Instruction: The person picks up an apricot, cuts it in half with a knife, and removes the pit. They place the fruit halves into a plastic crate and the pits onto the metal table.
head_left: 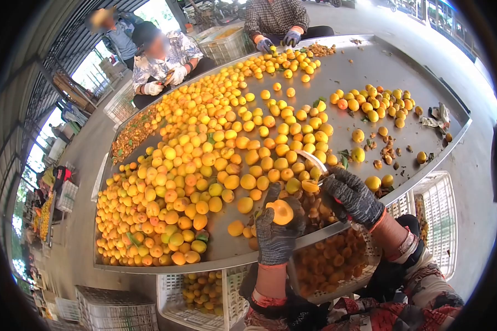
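Observation:
My left hand (276, 234), in a dark grey knit glove, is closed on an apricot half (280, 212) with its cut, orange inside facing up. To the right, my right hand (352, 194), gloved alike, is wrapped round something with a curved, pale, blade-like strip (313, 160) reaching out over the fruit; its handle is hidden by the fingers. Another apricot half (310, 186) shows at the fingertips of that hand. Both hands are over the near edge of a metal table (232, 220), beside a large spread of whole yellow-orange apricots (204, 160).
A smaller apricot group (373, 102) and brown pits (389, 151) lie at the right. Below the table edge are a crate of apricot halves (331, 259) and a white crate (174, 298). Across the table, two people (276, 22) (160, 66) with gloved hands handle fruit.

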The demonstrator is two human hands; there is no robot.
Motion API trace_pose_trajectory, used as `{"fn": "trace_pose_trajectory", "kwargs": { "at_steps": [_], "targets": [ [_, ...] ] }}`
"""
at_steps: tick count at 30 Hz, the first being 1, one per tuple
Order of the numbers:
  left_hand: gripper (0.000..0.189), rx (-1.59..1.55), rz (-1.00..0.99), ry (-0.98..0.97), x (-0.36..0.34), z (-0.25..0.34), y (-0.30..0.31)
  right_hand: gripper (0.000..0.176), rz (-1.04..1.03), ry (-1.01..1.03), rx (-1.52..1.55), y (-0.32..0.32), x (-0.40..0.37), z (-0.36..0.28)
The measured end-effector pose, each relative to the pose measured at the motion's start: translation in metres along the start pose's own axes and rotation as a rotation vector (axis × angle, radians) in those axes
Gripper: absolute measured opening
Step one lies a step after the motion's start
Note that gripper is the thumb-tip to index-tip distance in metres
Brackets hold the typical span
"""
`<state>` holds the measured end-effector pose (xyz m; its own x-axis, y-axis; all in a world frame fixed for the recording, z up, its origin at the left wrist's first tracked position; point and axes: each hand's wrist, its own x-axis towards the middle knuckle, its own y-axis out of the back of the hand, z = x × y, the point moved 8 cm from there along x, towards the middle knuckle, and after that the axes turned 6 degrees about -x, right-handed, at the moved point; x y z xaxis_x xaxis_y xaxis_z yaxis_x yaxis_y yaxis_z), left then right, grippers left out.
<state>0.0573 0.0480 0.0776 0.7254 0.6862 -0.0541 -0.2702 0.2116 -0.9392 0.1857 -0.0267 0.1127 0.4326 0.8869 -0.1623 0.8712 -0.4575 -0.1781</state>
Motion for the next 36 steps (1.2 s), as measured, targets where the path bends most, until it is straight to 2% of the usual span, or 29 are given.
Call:
{"fn": "trace_pose_trajectory", "kwargs": {
  "at_steps": [1, 3, 4, 5, 6, 7, 8, 9, 10, 11, 13, 14, 16, 18, 19, 21, 23, 25, 26, 27, 29, 30, 31, 32, 33, 34, 35, 36],
  "targets": [
    [0.047, 0.0, 0.001, 0.004, 0.0, -0.001, 0.002, 0.024, 0.004, -0.002, 0.001, 0.008, 0.002, 0.006],
    [0.053, 0.268, -0.062, -0.017, -0.002, -0.004, 0.005, 0.023, -0.004, 0.45, -0.482, 0.013, -0.005, -0.021],
    [0.053, 0.263, -0.061, -0.006, -0.006, -0.004, 0.006, 0.022, 0.086, 0.016, -0.093, 0.029, -0.001, -0.001],
    [0.053, 0.512, -0.141, 0.081, -0.009, -0.009, 0.003, 0.022, 0.097, 0.015, -0.096, 0.03, -0.001, -0.004],
    [0.053, 0.761, -0.225, 0.166, -0.012, -0.018, 0.001, 0.024, 0.138, 0.05, -0.249, 0.035, -0.002, -0.009],
    [0.053, 0.758, -0.232, 0.173, -0.013, -0.025, 0.0, 0.028, 0.178, 0.081, -0.401, 0.039, -0.003, -0.012],
    [0.055, 0.924, -0.408, 0.216, -0.019, -0.042, -0.01, 0.041, 0.161, 0.176, -0.492, 0.054, 0.016, 0.013],
    [0.057, 1.086, -0.586, 0.256, -0.026, -0.057, -0.018, 0.041, 0.168, 0.176, -0.494, 0.054, 0.016, 0.013],
    [0.063, 1.011, -0.633, 0.237, -0.028, -0.057, -0.043, 0.042, 0.17, 0.169, -0.545, 0.051, 0.017, 0.013],
    [0.063, 1.008, -0.631, 0.24, -0.029, -0.058, -0.04, 0.043, 0.167, 0.16, -0.596, 0.048, 0.017, 0.014],
    [0.064, 0.537, -0.429, 0.445, -0.029, -0.058, -0.021, 0.037, 0.151, 0.165, -0.481, 0.045, 0.02, 0.017],
    [0.064, 0.538, -0.421, 0.446, -0.03, -0.057, -0.018, 0.036, 0.114, 0.083, -0.495, 0.036, 0.017, 0.011],
    [0.065, 0.412, -0.321, 0.293, -0.02, -0.041, -0.015, 0.035, 0.077, 0.007, -0.508, 0.031, 0.015, 0.012],
    [0.064, 0.47, -0.29, 0.223, -0.015, -0.041, 0.002, 0.033, -0.034, 0.411, -0.767, 0.017, 0.002, -0.006],
    [0.064, 0.529, -0.26, 0.16, -0.014, -0.038, 0.008, 0.033, -0.033, 0.409, -0.767, 0.018, -0.004, -0.004],
    [0.06, 0.456, -0.259, 0.226, -0.019, -0.037, 0.006, 0.036, -0.113, 0.41, -0.671, 0.014, -0.017, -0.007],
    [0.057, 0.38, -0.26, 0.291, -0.022, -0.038, 0.002, 0.034, -0.102, 0.437, -0.63, 0.011, -0.02, -0.013],
    [0.049, 0.82, -0.529, 0.361, -0.031, -0.051, -0.012, 0.038, -0.013, 0.187, 0.032, 0.032, -0.003, 0.012],
    [0.047, 1.051, -0.667, 0.366, -0.034, -0.057, -0.026, 0.041, 0.034, 0.368, -0.296, 0.042, 0.009, 0.014],
    [0.047, 1.05, -0.671, 0.362, -0.033, -0.06, -0.034, 0.041, 0.035, 0.371, -0.3, 0.049, 0.021, 0.023],
    [0.048, 1.393, -0.743, 0.253, -0.031, -0.069, -0.042, 0.045, -0.021, 0.8, -1.05, 0.028, 0.02, 0.013],
    [0.048, 1.392, -0.744, 0.246, -0.031, -0.069, -0.041, 0.062, -0.132, 0.651, -1.138, 0.024, 0.026, 0.02],
    [0.046, 1.286, -0.637, 0.286, -0.029, -0.066, -0.033, 0.062, -0.133, 0.654, -1.14, 0.016, 0.03, 0.019],
    [0.044, 1.18, -0.533, 0.327, -0.028, -0.064, -0.024, 0.06, -0.097, 0.466, -1.122, 0.013, 0.043, 0.03],
    [0.044, 1.18, -0.535, 0.326, -0.027, -0.063, -0.016, 0.058, -0.061, 0.279, -1.1, 0.016, 0.054, 0.043],
    [0.041, 1.266, -0.517, 0.132, -0.02, -0.051, -0.01, 0.053, -0.054, 0.381, -1.196, 0.015, 0.056, 0.045],
    [0.039, 1.345, -0.494, -0.065, -0.016, -0.038, -0.007, 0.053, -0.056, 0.383, -1.196, 0.015, 0.063, 0.053],
    [0.039, 1.345, -0.493, -0.066, -0.013, -0.038, 0.001, 0.053, -0.009, 0.335, -1.103, 0.019, 0.07, 0.057]
  ]
}}
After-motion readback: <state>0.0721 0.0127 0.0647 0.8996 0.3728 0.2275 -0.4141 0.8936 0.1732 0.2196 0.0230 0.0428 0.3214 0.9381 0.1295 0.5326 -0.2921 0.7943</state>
